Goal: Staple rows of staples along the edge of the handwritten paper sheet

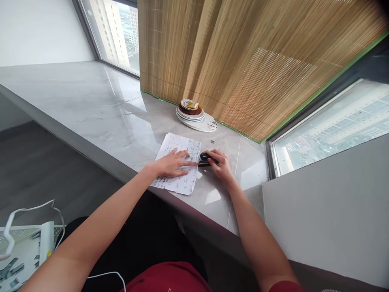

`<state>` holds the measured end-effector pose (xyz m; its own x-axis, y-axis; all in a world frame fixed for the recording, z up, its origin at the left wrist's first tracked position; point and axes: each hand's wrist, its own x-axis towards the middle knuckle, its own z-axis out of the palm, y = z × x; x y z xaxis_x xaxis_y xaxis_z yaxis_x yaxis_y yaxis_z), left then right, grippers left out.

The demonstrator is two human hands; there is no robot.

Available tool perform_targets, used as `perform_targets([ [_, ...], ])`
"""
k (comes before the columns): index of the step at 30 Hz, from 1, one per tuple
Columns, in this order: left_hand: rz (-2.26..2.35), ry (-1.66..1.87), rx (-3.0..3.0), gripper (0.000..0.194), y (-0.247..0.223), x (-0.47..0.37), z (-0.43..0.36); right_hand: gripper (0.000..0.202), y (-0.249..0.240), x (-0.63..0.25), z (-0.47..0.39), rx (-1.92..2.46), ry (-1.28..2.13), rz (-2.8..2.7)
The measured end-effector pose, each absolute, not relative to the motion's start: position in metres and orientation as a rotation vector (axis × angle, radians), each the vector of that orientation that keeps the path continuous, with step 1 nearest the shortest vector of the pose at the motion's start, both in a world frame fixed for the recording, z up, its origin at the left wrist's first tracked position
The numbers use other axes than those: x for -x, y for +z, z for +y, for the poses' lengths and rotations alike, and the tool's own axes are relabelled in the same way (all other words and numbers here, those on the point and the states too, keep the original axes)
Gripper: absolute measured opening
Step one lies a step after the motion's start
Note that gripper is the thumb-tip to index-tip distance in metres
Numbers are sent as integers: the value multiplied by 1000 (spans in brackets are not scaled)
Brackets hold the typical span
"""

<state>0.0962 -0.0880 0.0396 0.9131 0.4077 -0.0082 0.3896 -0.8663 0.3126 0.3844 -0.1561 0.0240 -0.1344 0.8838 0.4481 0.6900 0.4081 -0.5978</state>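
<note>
Sheets of paper (179, 184) covered in handwriting and print lie on the grey stone ledge before me. Spread flat over them is my left hand (174, 163), its index finger reaching to the paper's right edge. My right hand (220, 164) is wrapped round a black stapler (205, 157), whose front end meets that same edge beside my left fingertip. Whether the paper sits between the stapler's jaws is too small to tell. Just beyond the stapler, a small dark strip of what look like staples (212, 141) rests on the ledge.
Stacked plates (190, 113) stand behind the paper, over a white oval plate (209, 123). A bamboo blind (194, 48) hangs along the back, windows at either side. A white wall (328, 202) bounds the right. At lower left, a white basket (21, 247) holds grey pieces.
</note>
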Motion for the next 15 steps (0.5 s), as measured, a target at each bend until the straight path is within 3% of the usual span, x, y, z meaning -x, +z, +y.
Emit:
perform_targets([
  [15,781,169,-2674,53,17,-122,-115,46,25,-352,-163,1472,221,-1949],
])
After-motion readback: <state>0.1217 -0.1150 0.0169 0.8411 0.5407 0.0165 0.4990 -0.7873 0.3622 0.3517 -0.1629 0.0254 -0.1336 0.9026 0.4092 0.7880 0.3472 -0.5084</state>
